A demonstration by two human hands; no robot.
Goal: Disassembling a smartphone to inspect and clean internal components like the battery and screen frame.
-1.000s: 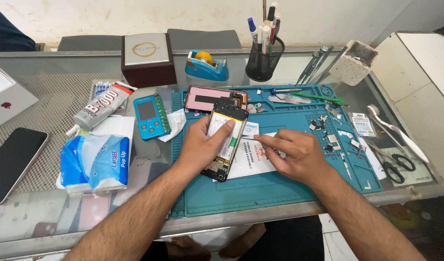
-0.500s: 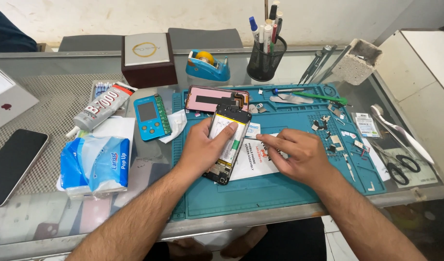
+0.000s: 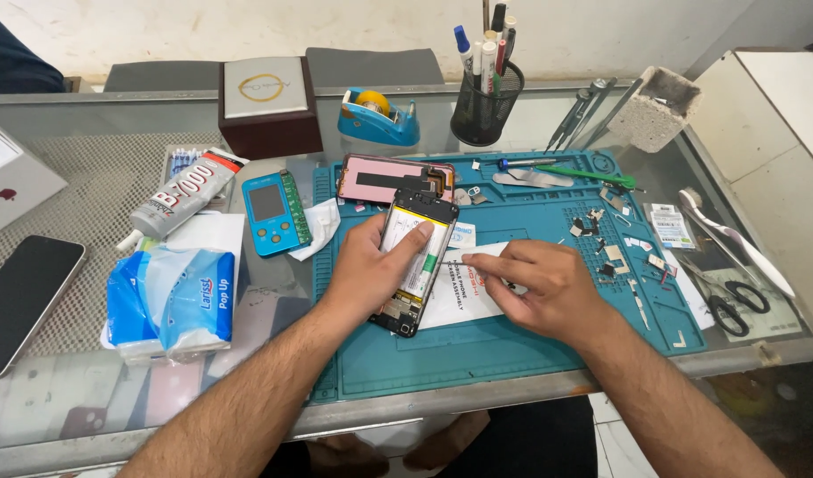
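An opened smartphone (image 3: 417,232) with its back off lies on a teal repair mat (image 3: 512,345), its battery and inner parts showing. My left hand (image 3: 364,270) grips its left side, thumb resting on the battery. My right hand (image 3: 539,288) sits just right of the phone, fingers together, index finger pointing at the phone's right edge. It seems to pinch a thin tool, which I cannot make out. Under the phone and my right hand lies a white paper sheet (image 3: 464,305).
A pink phone back panel (image 3: 380,180) lies at the mat's top. Left of the mat sit a small blue device (image 3: 273,211), a glue tube (image 3: 181,199), a tissue pack (image 3: 181,296) and a dark phone (image 3: 21,296). A tape dispenser (image 3: 377,117), pen cup (image 3: 486,102), small parts (image 3: 605,243) and scissors (image 3: 734,305) are nearby.
Both hands stay on the opened phone. My right hand's fingertips have shifted slightly along the phone's right edge. The phone has hardly moved.
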